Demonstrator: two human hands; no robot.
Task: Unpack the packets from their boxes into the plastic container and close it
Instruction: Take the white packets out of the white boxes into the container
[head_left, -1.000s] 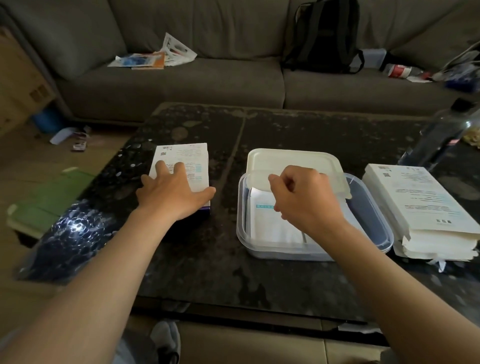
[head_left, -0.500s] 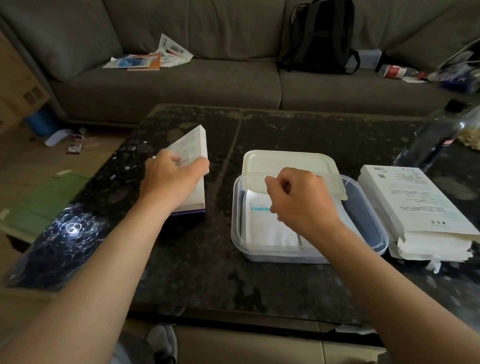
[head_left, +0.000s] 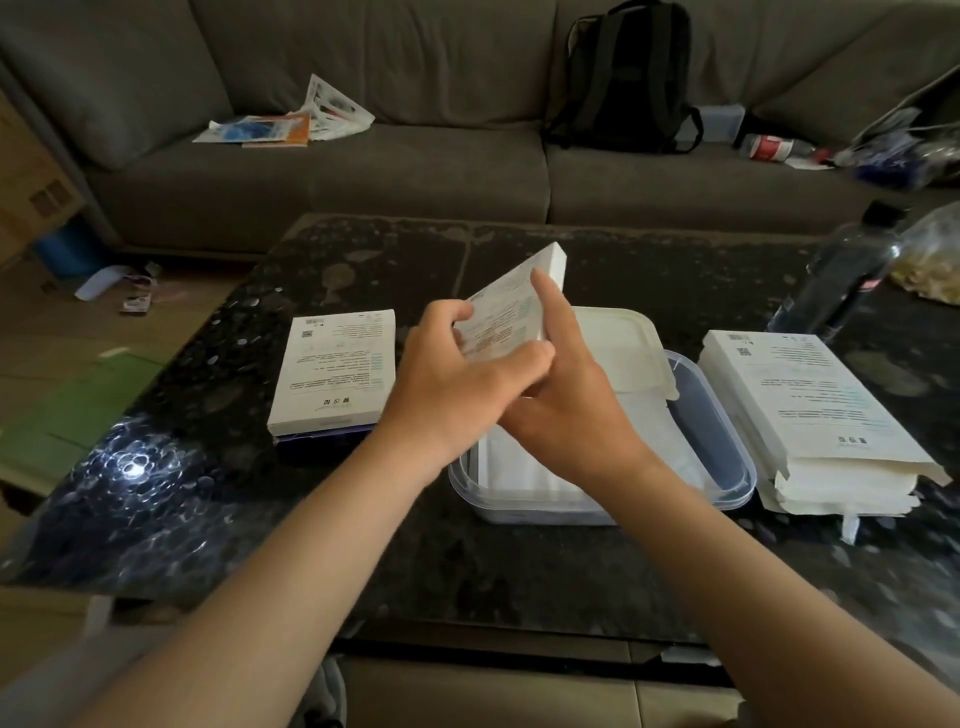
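My left hand (head_left: 457, 379) and right hand (head_left: 566, 410) grip a box (head_left: 514, 306) over the plastic container (head_left: 727, 457), which holds packets (head_left: 519, 467); another box (head_left: 332, 374) left of them remains; lid (head_left: 623, 343) not yet on.

Views: one, head-worn, wide-angle.
Position: above the near edge of the surface (head_left: 519, 561), at the person's eye level.
Facing: forward and down, across the surface to the sofa (head_left: 415, 171).
Nearness: close; forearms enter from the bottom edge.
Centre: left hand (head_left: 457, 384) and right hand (head_left: 571, 415) meet on a box (head_left: 506, 312).
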